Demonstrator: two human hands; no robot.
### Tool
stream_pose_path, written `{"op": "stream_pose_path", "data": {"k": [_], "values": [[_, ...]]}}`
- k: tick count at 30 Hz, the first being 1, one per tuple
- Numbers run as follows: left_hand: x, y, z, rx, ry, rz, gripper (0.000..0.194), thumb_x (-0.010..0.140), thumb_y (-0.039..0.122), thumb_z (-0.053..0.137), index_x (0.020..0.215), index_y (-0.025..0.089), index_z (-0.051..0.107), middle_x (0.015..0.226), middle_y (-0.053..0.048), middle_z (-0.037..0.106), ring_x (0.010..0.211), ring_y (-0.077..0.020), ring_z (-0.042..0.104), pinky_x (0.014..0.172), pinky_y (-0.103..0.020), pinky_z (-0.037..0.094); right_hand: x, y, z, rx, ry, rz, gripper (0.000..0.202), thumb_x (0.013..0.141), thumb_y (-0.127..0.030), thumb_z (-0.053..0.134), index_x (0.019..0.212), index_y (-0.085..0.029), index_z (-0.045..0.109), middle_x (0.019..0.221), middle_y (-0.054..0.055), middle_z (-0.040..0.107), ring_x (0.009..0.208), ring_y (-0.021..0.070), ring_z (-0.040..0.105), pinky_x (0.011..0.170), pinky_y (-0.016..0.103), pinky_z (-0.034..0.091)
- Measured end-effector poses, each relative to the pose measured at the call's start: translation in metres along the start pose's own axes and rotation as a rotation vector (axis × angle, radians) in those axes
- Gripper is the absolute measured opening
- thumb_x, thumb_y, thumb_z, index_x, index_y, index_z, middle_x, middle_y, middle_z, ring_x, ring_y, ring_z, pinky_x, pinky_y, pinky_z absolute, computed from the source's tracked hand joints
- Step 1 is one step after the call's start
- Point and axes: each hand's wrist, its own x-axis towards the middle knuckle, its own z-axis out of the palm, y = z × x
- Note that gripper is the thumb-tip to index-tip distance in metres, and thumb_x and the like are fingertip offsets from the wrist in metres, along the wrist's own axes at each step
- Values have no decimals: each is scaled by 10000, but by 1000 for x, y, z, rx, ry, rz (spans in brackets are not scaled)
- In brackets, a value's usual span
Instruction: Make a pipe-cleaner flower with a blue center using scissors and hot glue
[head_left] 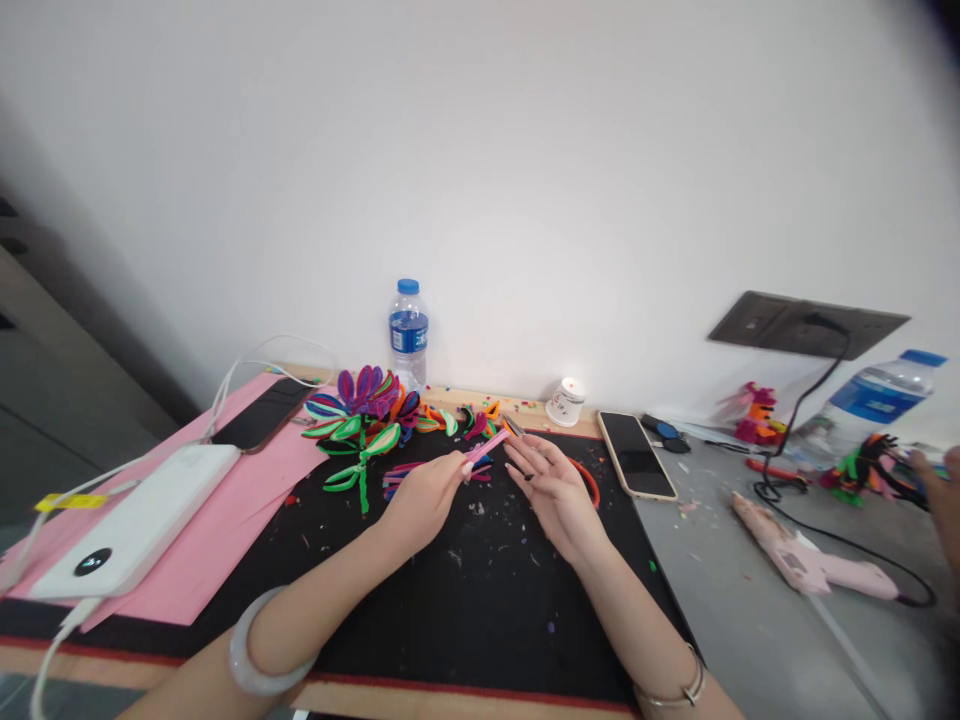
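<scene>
My left hand (429, 497) pinches a small bundle of pink pipe cleaners (489, 445), which points up and to the right. Close by, my right hand (553, 492) is open, palm partly turned up and fingers stretched toward the pink tips. Behind its fingers shows a metal tool tip (513, 425), and an orange-red loop (589, 482) curves out past the hand; whether they belong together is hidden. Purple and blue pipe cleaners (397, 478) lie on the black mat (480, 600) behind my left hand. Beyond them rest pipe-cleaner flowers and leaves (364, 430).
A water bottle (409, 335) and a paper cup (565, 402) stand near the wall. Phones (636, 455), a white power bank (142, 520) on pink sheets (202, 570), and a pink glue gun (814, 555) with a cord flank the mat. Another person's hand (941, 495) appears far right.
</scene>
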Motion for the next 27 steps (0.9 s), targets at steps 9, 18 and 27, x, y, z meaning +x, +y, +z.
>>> {"op": "stream_pose_path", "data": {"k": [9,18,27], "values": [[0,0,2,-34,7,25,301,905,278,235,780,179,491,716,-15,547,667,-143,516,619,-246,374,-1,-1,-3,-180,225,32,334,702,-210,609,1026,-224,526,1125,88,592,612,132,650,528,236,500],[-1,0,3,-72,-106,89,317,901,278,247,727,169,489,666,2,526,638,-131,500,619,-238,366,-3,-3,5,-309,71,25,264,676,-170,627,936,-190,586,799,7,647,497,65,542,448,174,418],[-1,7,5,-323,-252,35,391,904,346,196,760,156,506,656,19,478,616,-107,447,611,-234,352,-3,0,3,-282,36,39,129,683,-237,665,707,-162,563,527,-30,562,465,81,501,451,183,385]]}}
